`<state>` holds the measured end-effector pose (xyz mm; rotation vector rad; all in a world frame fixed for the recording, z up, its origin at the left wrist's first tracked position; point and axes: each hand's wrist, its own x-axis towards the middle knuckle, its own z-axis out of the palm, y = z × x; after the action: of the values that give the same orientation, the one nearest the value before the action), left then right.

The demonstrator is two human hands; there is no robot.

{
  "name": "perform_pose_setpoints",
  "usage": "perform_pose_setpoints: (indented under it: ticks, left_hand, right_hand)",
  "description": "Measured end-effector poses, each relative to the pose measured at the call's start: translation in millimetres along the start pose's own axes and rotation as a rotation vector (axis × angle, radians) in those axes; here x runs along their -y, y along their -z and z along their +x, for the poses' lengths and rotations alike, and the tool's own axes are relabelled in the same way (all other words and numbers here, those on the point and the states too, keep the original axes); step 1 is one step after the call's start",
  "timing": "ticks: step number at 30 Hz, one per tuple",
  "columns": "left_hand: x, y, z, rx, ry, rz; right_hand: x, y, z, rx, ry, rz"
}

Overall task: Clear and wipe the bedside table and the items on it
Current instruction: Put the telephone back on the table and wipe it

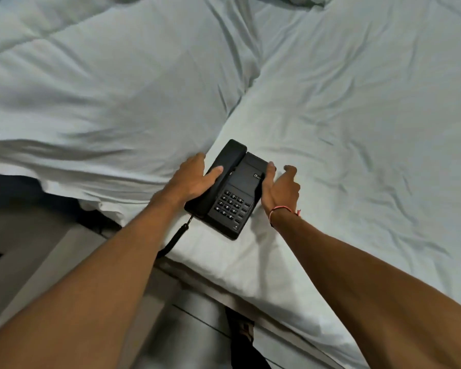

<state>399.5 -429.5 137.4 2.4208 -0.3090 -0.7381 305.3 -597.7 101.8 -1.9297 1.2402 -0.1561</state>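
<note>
The black desk telephone (230,191) lay on the bed's white sheet (357,115), the left hand (194,177) gripping its handset side and the right hand (281,186) its other edge, so clearing seemed underway, with the bedside table unseen and wiping apparently still ahead.

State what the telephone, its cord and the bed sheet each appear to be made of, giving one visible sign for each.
Telephone: probably hard black plastic, matte with a faint sheen, moulded keys.
Cord: looks like coiled, plastic-coated wire; tight black spirals show.
Bed sheet: woven cloth, perhaps cotton; pale, matte, with soft creases.
</note>
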Motion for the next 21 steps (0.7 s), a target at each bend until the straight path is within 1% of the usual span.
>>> perform_pose_setpoints:
  ticks: [2,4,7,10,12,15,19,21]
  left_hand:
    - [-1.7,-3.4,8.6,0.082,0.033,0.025]
    - [-0.9,-2.2,14.1,0.117,0.027,-0.003]
    - [3.7,5.8,21.9,0.186,0.037,-0.119]
    - [8.8,9.3,23.1,0.244,0.060,-0.282]
    - [12.3,7.6,17.7,0.260,0.061,-0.424]
    - [17.8,6.0,2.9,0.229,0.046,-0.571]
    - [20.9,19.7,-20.7,0.227,0.018,-0.622]
    - [24.1,31.7,-36.0,0.247,0.002,-0.643]
  right_hand:
    - [-3.3,-5.8,7.5,0.015,-0.035,0.010]
    - [-5.0,-10.3,14.1,0.016,-0.047,0.025]
    - [-7.8,-10.3,24.5,0.069,-0.096,0.078]
    - [-10.0,-3.7,30.7,0.130,-0.140,0.230]
    - [-10.5,2.0,31.0,0.173,-0.151,0.278]
    - [-7.8,7.2,26.5,0.228,-0.138,0.349]
    - [0.5,10.5,14.1,0.240,-0.064,0.394]
    - [10.0,14.8,1.9,0.294,-0.037,0.482]
